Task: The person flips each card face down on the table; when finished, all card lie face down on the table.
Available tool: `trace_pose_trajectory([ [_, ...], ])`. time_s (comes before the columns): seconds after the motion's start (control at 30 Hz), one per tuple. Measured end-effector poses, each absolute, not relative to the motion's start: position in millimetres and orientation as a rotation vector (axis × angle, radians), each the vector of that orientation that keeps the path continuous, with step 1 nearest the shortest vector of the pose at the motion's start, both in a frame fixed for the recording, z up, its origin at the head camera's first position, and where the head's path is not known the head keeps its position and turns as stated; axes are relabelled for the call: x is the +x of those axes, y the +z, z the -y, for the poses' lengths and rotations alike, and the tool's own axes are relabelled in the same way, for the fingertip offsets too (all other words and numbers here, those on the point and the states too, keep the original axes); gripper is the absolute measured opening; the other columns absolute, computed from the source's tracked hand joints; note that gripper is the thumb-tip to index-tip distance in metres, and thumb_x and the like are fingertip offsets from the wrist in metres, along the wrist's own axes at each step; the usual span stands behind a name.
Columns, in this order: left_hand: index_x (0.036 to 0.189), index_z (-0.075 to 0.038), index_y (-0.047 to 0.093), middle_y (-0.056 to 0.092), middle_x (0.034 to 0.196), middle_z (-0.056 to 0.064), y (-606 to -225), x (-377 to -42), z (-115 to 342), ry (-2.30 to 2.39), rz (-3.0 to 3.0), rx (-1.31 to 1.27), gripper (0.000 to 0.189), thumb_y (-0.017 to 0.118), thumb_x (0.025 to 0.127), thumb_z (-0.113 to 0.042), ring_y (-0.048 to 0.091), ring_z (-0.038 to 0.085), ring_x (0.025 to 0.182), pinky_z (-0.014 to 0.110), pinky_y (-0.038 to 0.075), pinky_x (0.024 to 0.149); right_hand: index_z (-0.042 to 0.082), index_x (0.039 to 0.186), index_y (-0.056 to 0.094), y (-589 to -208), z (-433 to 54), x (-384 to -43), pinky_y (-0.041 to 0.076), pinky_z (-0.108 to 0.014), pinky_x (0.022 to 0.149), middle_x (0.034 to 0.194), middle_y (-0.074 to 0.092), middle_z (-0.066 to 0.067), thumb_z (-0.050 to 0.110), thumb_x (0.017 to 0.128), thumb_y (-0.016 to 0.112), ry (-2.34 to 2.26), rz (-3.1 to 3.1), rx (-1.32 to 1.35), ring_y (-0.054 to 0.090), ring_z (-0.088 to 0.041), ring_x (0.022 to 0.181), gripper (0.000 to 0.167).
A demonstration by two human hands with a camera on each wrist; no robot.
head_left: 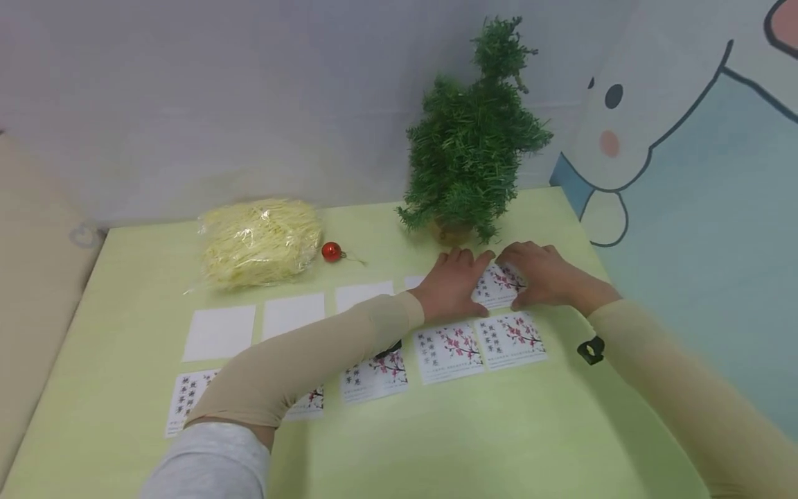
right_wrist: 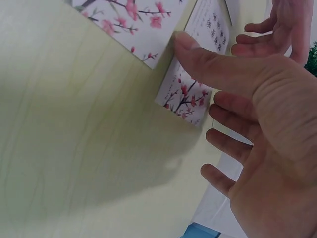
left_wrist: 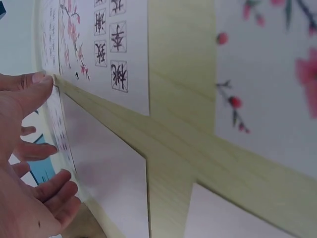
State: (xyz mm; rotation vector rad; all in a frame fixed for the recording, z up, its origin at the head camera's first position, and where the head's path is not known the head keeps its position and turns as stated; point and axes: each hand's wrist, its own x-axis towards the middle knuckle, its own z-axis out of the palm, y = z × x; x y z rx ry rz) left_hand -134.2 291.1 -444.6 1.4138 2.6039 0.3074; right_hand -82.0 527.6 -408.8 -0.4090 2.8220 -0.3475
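At the right end of the far row lies a white card [head_left: 497,290] with pink blossom branches and dark characters. My left hand [head_left: 454,287] is at its left side, thumb and fingers spread apart. On the other side my right hand [head_left: 550,276] touches it, thumb at the near edge and fingers towards the far edge in the right wrist view. Neither hand lifts the card visibly. Directly nearer lies another printed card [head_left: 511,339], with a matching one [head_left: 447,352] to its left. Blank-faced cards [head_left: 293,315] continue the far row leftwards, partly hidden by my left forearm.
A small green artificial tree [head_left: 476,138] stands behind the hands. Further left lie a red bauble [head_left: 332,251] and a clear bag of pale yellow shredded filler [head_left: 262,242]. More printed cards [head_left: 374,378] extend along the near row of the light table [head_left: 436,443].
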Motion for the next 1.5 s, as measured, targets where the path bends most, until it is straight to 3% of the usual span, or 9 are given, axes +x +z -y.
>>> trace_pose_trajectory([
  [0.2, 0.176, -0.020, 0.013, 0.056, 0.142, 0.011, -444.3, -136.3, -294.9, 0.304, -2.578, 1.359, 0.122, 0.083, 0.089, -0.069, 0.050, 0.030, 0.139, 0.049, 0.044, 0.116, 0.004, 0.145, 0.064, -413.9, -526.4, -83.9, 0.044, -0.067, 0.104, 0.152, 0.056, -0.022, 0.025, 0.076, 0.102, -0.322, -2.835, -0.415, 0.054, -0.044, 0.137, 0.082],
  [0.47, 0.176, -0.022, 0.013, 0.053, 0.144, 0.015, -446.6, -144.7, -305.3, 0.478, -2.509, 1.250, 0.133, 0.097, 0.079, -0.058, 0.048, 0.033, 0.142, 0.051, 0.042, 0.119, 0.001, 0.144, 0.063, -418.5, -530.5, -82.5, 0.046, -0.066, 0.100, 0.145, 0.056, -0.023, 0.021, 0.076, 0.102, -0.356, -2.855, -0.449, 0.054, -0.043, 0.129, 0.082],
  [0.63, 0.177, -0.026, 0.007, 0.046, 0.155, 0.019, -450.5, -147.1, -306.1, 0.660, -2.424, 1.200, 0.141, 0.103, 0.075, -0.041, 0.045, 0.034, 0.148, 0.053, 0.033, 0.130, -0.001, 0.144, 0.061, -419.8, -530.3, -79.9, 0.048, -0.066, 0.098, 0.143, 0.056, -0.024, 0.021, 0.076, 0.102, -0.378, -2.875, -0.479, 0.055, -0.042, 0.125, 0.082],
  [0.83, 0.177, -0.029, 0.005, 0.044, 0.157, 0.015, -448.5, -143.7, -300.8, 0.810, -2.339, 1.292, 0.138, 0.100, 0.077, -0.022, 0.049, 0.027, 0.140, 0.047, 0.038, 0.127, -0.007, 0.145, 0.057, -421.4, -530.7, -77.8, 0.048, -0.063, 0.107, 0.142, 0.056, -0.025, 0.016, 0.078, 0.100, -0.413, -2.881, -0.513, 0.055, -0.042, 0.125, 0.082],
  [0.93, 0.177, -0.029, 0.002, 0.043, 0.157, 0.012, -446.6, -140.5, -297.8, 0.825, -2.343, 1.374, 0.136, 0.097, 0.080, -0.023, 0.046, 0.024, 0.142, 0.041, 0.035, 0.129, -0.005, 0.156, 0.050, -421.0, -528.2, -76.2, 0.045, -0.064, 0.116, 0.154, 0.051, -0.027, 0.022, 0.082, 0.099, -0.455, -2.838, -0.472, 0.052, -0.046, 0.137, 0.093],
  [1.07, 0.177, -0.033, -0.001, 0.041, 0.158, 0.008, -446.0, -137.8, -295.7, 0.915, -2.318, 1.440, 0.134, 0.096, 0.084, -0.032, 0.040, 0.023, 0.151, 0.038, 0.025, 0.135, -0.001, 0.168, 0.037, -421.0, -523.4, -74.5, 0.040, -0.068, 0.121, 0.168, 0.040, -0.028, 0.041, 0.086, 0.096, -0.488, -2.778, -0.434, 0.043, -0.050, 0.150, 0.108],
  [1.17, 0.177, -0.033, -0.001, 0.037, 0.167, 0.005, -448.0, -138.8, -296.5, 1.020, -2.269, 1.465, 0.134, 0.096, 0.085, -0.039, 0.035, 0.020, 0.157, 0.038, 0.021, 0.136, 0.000, 0.168, 0.035, -421.1, -523.1, -73.8, 0.041, -0.067, 0.120, 0.166, 0.041, -0.027, 0.044, 0.087, 0.094, -0.520, -2.788, -0.438, 0.045, -0.049, 0.149, 0.110],
  [1.33, 0.175, -0.043, -0.006, 0.012, 0.184, 0.004, -456.9, -139.9, -299.2, 1.130, -2.176, 1.386, 0.139, 0.098, 0.084, -0.036, 0.013, 0.024, 0.171, 0.045, 0.027, 0.134, -0.001, 0.163, 0.039, -417.5, -525.1, -71.2, 0.044, -0.064, 0.120, 0.158, 0.048, -0.025, 0.037, 0.085, 0.097, -0.779, -2.748, -0.370, 0.052, -0.045, 0.144, 0.105],
  [1.5, 0.175, -0.044, -0.007, 0.020, 0.180, 0.009, -464.8, -136.8, -304.8, 1.164, -2.167, 1.327, 0.136, 0.096, 0.086, -0.031, 0.030, 0.027, 0.166, 0.045, 0.038, 0.130, -0.001, 0.160, 0.037, -414.3, -520.6, -69.3, 0.041, -0.062, 0.125, 0.159, 0.047, -0.023, 0.030, 0.087, 0.097, -1.115, -2.605, -0.322, 0.050, -0.048, 0.149, 0.100],
])
